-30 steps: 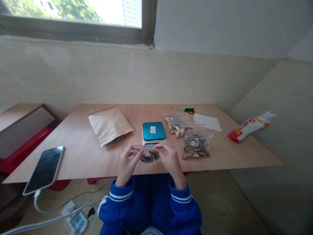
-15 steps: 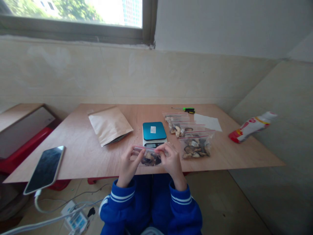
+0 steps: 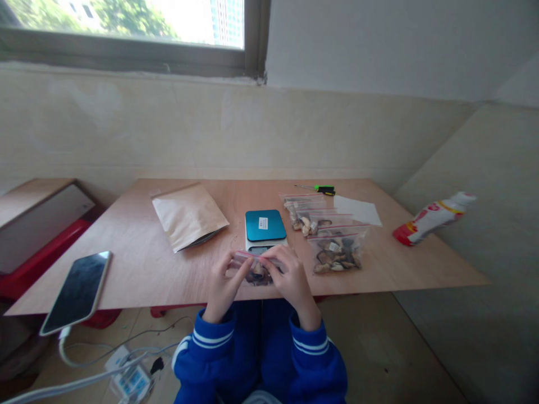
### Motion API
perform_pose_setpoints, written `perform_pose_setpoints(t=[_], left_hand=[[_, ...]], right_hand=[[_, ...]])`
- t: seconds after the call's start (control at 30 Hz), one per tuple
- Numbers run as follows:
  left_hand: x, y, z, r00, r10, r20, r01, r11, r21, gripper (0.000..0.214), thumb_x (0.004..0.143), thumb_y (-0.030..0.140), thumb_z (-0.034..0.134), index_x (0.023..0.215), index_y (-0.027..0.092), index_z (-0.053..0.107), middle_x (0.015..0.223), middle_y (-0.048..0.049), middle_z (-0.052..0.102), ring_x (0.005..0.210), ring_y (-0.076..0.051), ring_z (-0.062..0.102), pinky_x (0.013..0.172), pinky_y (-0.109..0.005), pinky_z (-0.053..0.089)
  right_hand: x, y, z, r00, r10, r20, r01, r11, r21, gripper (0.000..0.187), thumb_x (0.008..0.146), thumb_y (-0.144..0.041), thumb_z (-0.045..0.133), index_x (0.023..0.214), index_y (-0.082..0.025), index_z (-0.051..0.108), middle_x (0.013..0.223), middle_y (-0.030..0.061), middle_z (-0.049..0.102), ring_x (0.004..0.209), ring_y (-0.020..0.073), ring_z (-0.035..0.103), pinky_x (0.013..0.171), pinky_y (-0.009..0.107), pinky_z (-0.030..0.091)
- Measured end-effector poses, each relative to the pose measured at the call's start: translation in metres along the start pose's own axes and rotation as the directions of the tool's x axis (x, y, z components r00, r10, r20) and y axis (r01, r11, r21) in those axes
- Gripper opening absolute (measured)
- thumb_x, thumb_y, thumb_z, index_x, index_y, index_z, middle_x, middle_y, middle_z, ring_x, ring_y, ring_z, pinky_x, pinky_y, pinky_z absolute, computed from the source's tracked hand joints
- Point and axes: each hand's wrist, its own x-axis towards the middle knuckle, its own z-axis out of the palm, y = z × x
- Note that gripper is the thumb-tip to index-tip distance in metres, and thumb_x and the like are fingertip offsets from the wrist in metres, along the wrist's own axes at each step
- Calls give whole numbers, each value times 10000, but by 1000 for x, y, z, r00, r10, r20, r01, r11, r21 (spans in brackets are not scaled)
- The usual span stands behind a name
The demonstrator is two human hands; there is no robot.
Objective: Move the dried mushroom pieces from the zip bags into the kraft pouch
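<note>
mostly unreadable, white label (image 3: 263, 223), teal scale (image 3: 265, 225)

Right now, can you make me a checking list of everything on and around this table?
Surface: wooden table, bare wood near the front edge.
Job's things: small zip bag of dark dried pieces, held at the table's front edge, in front of the blue scale.
Clutter: two more filled bags, brown pouch, phone, white paper, green tool.
Grippers: left hand and right hand pinch the bag's top strip.
Cables: white cable from the phone down to a power strip.
Surroundings: window, tiled wall, red-and-white bottle on the right ledge.
</note>
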Motion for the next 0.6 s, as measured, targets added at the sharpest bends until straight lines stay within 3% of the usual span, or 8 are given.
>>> perform_pose_setpoints(t=[0.3, 0.5, 0.6], left_hand=[[-2, 1, 4, 1000, 6, 6, -6, 1000, 25, 193, 828, 378, 643, 814, 185, 637, 713, 3, 681, 665, -126, 653, 629, -221, 516], [0, -6, 3, 1000, -22, -5, 22, 1000, -11, 210, 819, 401, 641, 843, 192, 648, 730, -11, 686, 672, -140, 664, 555, -210, 512], [1, -8, 1, 999, -36, 0, 36, 999, -31, 221, 817, 414, 632, 832, 194, 648, 730, -15, 685, 678, -143, 668, 518, -193, 499]], right_hand=[[-1, -3, 2, 990, -30, -134, 19, 997, -80, 238, 873, -100, 526, 683, -222, 600, 637, -8, 617, 651, 170, 556, 669, 318, 392], [-1, -4, 0, 998, 52, -38, -51, 999, 9, 153, 895, -198, 560, 754, -215, 616, 714, 12, 650, 698, 176, 577, 694, 318, 417], [-3, -5, 1, 992, 129, 16, -130, 991, 43, 107, 911, -267, 547, 945, -216, 634, 818, 29, 662, 757, 183, 594, 727, 315, 450]])
